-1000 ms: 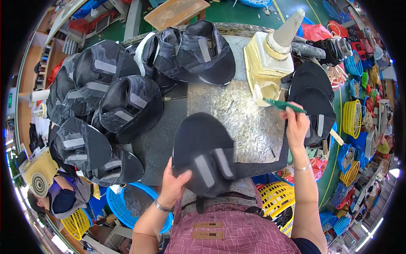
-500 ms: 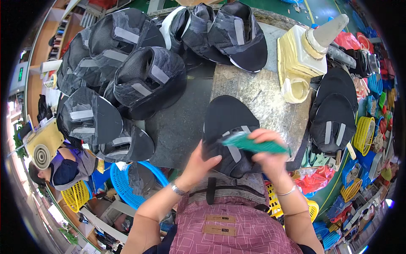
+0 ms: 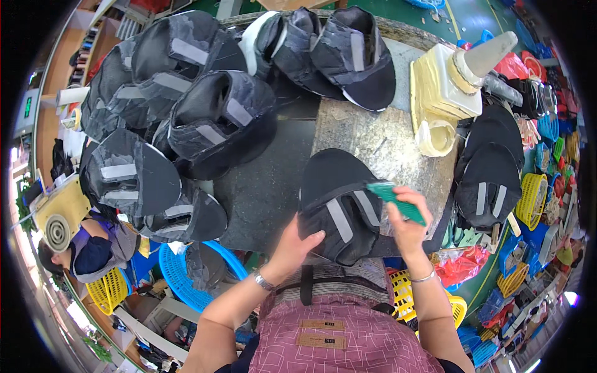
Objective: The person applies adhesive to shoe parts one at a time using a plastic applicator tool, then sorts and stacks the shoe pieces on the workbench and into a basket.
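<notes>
A black shoe upper [image 3: 333,174] with two grey strips lies before me, its rounded toe pointing away. My left hand [image 3: 294,241] grips its left side near the heel, thumb on top and fingers hidden underneath. In my right hand [image 3: 410,221] is a flat green hand tool [image 3: 398,202], pinched between thumb and fingers. The tool's far end is at the right edge of the upper, beside the right-hand strip; whether it touches the material I cannot tell. Its exact kind is unclear.
Several shoe uppers [image 3: 214,115] are heaped on the left and back of the table [image 3: 264,180]. A white squeeze bottle [image 3: 460,93] crusted with yellowish residue stands at the back right. Stacked black uppers [image 3: 488,180] lie right; a blue basket [image 3: 177,273] is below left.
The green tool, blurred across the middle of the upper before, has moved right to its edge with my right hand. Both grey strips now show fully. My left hand keeps its place.
</notes>
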Demonstrator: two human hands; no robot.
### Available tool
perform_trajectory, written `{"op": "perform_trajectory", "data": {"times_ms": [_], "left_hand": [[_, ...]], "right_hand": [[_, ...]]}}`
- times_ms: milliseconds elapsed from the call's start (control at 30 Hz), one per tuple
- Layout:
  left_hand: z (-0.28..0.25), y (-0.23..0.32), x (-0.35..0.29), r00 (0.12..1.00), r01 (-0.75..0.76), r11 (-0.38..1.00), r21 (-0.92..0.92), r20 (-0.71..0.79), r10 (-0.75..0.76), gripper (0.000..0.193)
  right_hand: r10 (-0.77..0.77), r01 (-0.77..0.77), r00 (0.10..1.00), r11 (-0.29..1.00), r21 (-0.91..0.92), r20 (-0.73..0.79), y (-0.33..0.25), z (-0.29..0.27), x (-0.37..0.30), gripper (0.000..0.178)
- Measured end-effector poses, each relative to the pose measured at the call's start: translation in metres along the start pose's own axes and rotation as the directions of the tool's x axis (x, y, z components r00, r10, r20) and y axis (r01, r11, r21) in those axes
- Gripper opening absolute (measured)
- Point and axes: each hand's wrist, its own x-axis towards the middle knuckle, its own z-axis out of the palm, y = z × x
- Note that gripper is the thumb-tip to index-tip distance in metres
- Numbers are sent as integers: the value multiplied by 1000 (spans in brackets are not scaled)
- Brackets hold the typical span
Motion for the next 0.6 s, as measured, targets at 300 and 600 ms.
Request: {"op": "perform_trajectory", "data": {"times_ms": [300,600], "left_hand": [[-11,38,-29,989,-21,997,-81,144,32,43],[21,29,9,987,2,989,145,161,-25,30]], "right_hand": [[45,-34,980,997,64,-192,17,-65,14,22],[62,-101,965,984,-146,-254,47,-92,93,11]]}}
